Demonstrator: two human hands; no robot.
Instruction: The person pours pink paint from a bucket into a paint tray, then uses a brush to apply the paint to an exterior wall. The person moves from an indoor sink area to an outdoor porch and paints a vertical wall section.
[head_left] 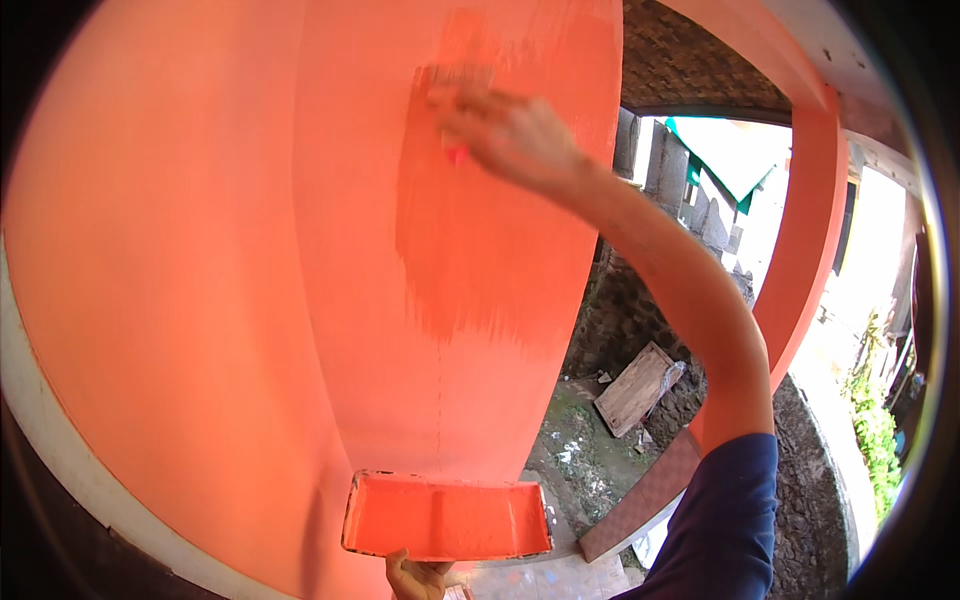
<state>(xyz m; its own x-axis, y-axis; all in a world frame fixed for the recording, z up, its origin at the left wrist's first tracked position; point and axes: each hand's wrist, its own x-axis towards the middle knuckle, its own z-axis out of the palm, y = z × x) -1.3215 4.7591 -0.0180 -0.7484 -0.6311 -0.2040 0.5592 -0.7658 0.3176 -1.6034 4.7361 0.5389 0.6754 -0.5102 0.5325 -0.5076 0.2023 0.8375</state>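
Orange wall (350, 250) dominates the head view, bearing a darker patch (470, 270). Blurred, the right hand (500, 125) closes round a brush (462, 75), handle mostly hidden, tip against the wall above the grip. Cut off below, the left hand (415, 578) clasps a paint tray (500, 512) at its near rim.

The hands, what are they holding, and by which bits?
The left hand holds the paint tray by its near edge. The right hand holds a paintbrush, seemingly by its handle; blur hides the exact grip.
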